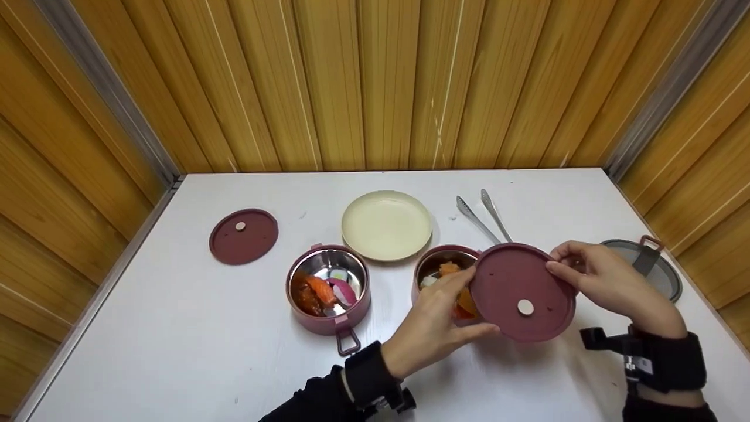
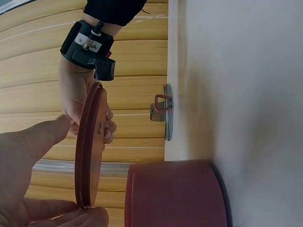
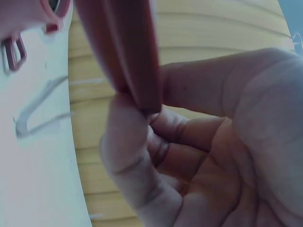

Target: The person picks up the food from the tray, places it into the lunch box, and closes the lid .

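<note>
A round dark red lid (image 1: pixel 521 293) with a small pale knob is held up, tilted, between both hands. My right hand (image 1: pixel 609 281) pinches its right rim between thumb and fingers, as the right wrist view shows close up. At the left rim, my left hand (image 1: pixel 433 322) holds the lid with fingertips and thumb spread along the edge. Partly covered by the lid and left hand is a dark red pot (image 1: pixel 419 275) with orange and white food pieces. Left of it, a second red pot (image 1: pixel 302 322) with a steel inside holds several sushi-like pieces; its handle latch hangs down.
A cream plate (image 1: pixel 387 225) lies behind the pots. Metal tongs (image 1: pixel 477 220) lie spread behind the held lid. Another dark red lid (image 1: pixel 244 237) rests at the back left. At the right edge is a grey translucent lid (image 1: pixel 665 278) with a red handle loop. Yellow wood-look panels (image 1: pixel 387 88) enclose the table.
</note>
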Tool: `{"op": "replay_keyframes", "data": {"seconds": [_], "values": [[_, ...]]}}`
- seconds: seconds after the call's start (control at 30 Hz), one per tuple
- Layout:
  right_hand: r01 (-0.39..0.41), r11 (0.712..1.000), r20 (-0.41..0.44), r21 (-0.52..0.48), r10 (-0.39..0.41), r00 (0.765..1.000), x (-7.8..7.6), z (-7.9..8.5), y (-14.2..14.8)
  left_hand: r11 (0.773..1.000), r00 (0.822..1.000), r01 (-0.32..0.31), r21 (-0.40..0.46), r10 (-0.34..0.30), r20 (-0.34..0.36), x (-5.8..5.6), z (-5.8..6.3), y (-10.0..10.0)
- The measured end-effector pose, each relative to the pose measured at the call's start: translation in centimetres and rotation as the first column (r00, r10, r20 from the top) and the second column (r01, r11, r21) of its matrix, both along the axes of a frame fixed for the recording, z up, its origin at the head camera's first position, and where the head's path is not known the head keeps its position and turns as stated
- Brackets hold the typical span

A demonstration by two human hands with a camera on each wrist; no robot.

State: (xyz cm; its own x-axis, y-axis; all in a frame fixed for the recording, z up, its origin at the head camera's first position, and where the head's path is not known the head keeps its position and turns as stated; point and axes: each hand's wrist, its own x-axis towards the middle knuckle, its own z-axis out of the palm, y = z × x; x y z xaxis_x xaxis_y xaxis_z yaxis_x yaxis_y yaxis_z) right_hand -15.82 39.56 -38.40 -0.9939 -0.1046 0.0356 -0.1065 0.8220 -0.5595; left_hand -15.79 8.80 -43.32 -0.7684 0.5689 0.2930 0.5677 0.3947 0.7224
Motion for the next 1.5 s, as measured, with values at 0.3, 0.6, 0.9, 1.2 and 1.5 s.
{"op": "replay_keyframes", "data": {"seconds": [0.3,0.6,0.9,1.2,1.5], "values": [[-0.041,0.999,-0.075,-0.017,0.040,0.996,-2.6,-0.3,-3.8,0.999,0.996,-0.026,0.024,0.028,-0.088,-1.6,-0.1,-2.5],[-0.011,0.998,-0.130,-0.056,0.003,0.992,-4.6,-1.7,-6.1,0.994,0.986,-0.109,0.011,0.110,-0.127,-2.5,-0.5,-3.3],[-0.037,0.996,-0.184,-0.083,0.021,0.983,-5.2,-2.8,-7.6,0.982,0.979,-0.187,-0.028,0.183,-0.088,-2.5,-1.4,-4.0],[-0.072,0.996,-0.221,-0.048,0.059,0.973,-6.0,-4.6,-8.0,0.957,0.962,-0.254,-0.139,0.236,-0.138,-2.0,-1.6,-3.8],[-0.080,0.996,-0.210,-0.034,0.072,0.975,-6.5,-5.4,-8.2,0.953,0.962,-0.250,-0.170,0.226,-0.151,-2.3,-2.1,-3.8]]}}
